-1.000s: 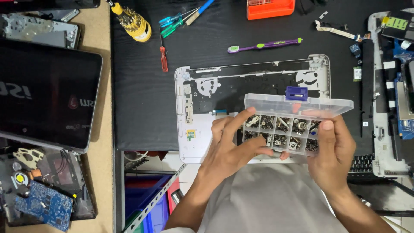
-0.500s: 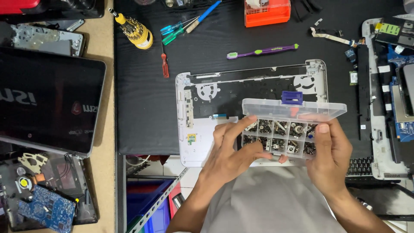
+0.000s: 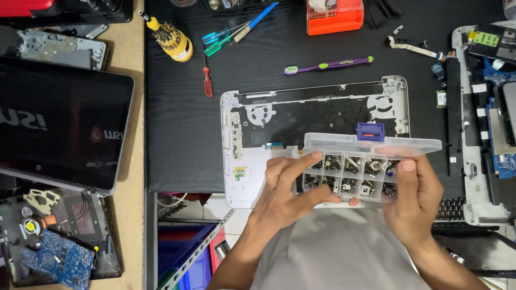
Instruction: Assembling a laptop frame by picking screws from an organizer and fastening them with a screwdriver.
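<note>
Together, left hand (image 3: 287, 188) and right hand (image 3: 411, 201) grip screw box (image 3: 352, 174).

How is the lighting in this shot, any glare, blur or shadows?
Head view: even overhead light and sharp focus; the black tablet screen gives a dull reflection, the clear screw box lid a faint sheen, and the hands cast only soft shadows on the laptop shell.

Small parts in clear compartment box (image 3: 357, 172) too tiny to tell apart, partly masked by left hand (image 3: 287, 188) and right hand (image 3: 414, 198). Near edge of open laptop shell (image 3: 242, 161) hidden behind box and hands. Orange bin (image 3: 334, 16) cut by top edge. Circuit boards (image 3: 497, 107) cut at right edge.
</note>
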